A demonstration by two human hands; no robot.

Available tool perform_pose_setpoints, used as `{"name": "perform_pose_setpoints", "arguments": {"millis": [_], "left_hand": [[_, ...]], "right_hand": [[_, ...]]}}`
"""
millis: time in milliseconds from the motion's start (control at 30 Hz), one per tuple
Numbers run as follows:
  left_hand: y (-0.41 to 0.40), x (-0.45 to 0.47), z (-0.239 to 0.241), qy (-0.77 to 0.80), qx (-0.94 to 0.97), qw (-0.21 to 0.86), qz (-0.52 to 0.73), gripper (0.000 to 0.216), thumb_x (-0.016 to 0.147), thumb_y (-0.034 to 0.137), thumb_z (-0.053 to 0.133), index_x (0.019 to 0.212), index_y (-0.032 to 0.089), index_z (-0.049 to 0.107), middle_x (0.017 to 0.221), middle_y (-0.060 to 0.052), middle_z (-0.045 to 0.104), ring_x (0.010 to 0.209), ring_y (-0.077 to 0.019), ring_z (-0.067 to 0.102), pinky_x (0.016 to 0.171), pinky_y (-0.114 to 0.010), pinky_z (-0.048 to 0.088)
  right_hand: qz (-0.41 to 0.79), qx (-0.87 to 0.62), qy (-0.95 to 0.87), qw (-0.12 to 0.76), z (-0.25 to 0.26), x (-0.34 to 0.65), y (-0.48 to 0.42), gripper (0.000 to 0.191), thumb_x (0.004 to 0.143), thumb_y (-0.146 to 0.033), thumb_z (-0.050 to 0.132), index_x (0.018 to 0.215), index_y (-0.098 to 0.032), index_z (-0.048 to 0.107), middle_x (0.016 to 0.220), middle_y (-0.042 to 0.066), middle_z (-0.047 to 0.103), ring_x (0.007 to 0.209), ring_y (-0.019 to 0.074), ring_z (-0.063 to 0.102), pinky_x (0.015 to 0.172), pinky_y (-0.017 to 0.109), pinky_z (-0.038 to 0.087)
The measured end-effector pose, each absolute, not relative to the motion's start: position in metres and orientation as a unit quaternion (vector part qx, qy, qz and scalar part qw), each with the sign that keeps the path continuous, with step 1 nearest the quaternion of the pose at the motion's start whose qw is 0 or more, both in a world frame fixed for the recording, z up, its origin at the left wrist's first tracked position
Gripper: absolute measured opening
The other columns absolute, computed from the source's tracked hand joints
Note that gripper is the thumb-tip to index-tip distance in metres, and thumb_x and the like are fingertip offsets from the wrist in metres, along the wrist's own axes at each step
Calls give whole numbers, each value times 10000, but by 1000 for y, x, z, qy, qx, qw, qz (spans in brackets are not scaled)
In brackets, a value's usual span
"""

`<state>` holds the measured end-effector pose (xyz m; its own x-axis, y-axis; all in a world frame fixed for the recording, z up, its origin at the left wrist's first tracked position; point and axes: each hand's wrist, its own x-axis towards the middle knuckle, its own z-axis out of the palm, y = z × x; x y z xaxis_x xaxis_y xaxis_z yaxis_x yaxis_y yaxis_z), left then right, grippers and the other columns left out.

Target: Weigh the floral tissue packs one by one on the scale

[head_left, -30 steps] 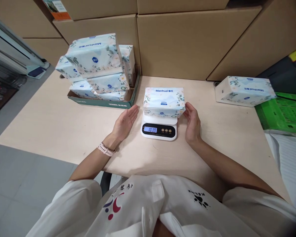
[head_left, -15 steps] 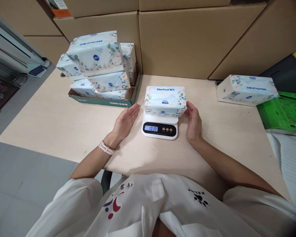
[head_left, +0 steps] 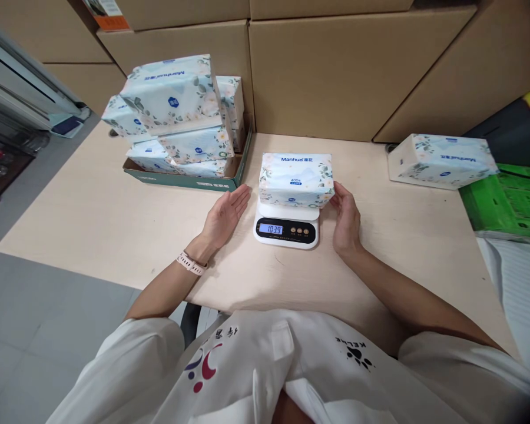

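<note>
A pack of tissues in floral wrapping rests on a white digital scale, whose lit display seems to read 103.9. To the left of the pack, my left hand lies on its edge with fingers stretched out, apart from both pack and scale. My right hand is at the pack's right side, fingers loosely extended and holding nothing. Its fingertips are very close to the pack's lower right corner; whether they touch it I cannot tell.
A green tray piled with several tissue packs stands at the back left. Another tissue pack lies at the right, beside a green crate. Large cardboard boxes wall off the back of the table.
</note>
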<state>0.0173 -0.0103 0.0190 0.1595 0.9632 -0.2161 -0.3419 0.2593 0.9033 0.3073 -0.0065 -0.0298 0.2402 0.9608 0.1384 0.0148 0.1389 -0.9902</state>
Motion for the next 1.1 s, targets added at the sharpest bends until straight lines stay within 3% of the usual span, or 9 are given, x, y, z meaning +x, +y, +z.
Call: {"name": "perform_pose_setpoints", "arguments": {"millis": [767,1100], "left_hand": [[-11,18,20,428,366,665,491,689,1039,560,448,1571,142,580,1730,-97,471,1674,-260,350,1426,-412,210],[-11,17,19,424,380,669,478,745,1043,566,427,1632,114,495,1775,-98,385,1690,-233,312,1418,-374,204]], "right_hand": [[393,-523,-463,597,-28,305,-7,684,1013,-766,438,1443,-293,682,1511,74,690,1459,280,615,1319,549,410],[392,-522,-458,604,-27,305,-6,746,983,-806,464,1430,-254,692,1499,103,699,1435,287,639,1310,532,424]]}}
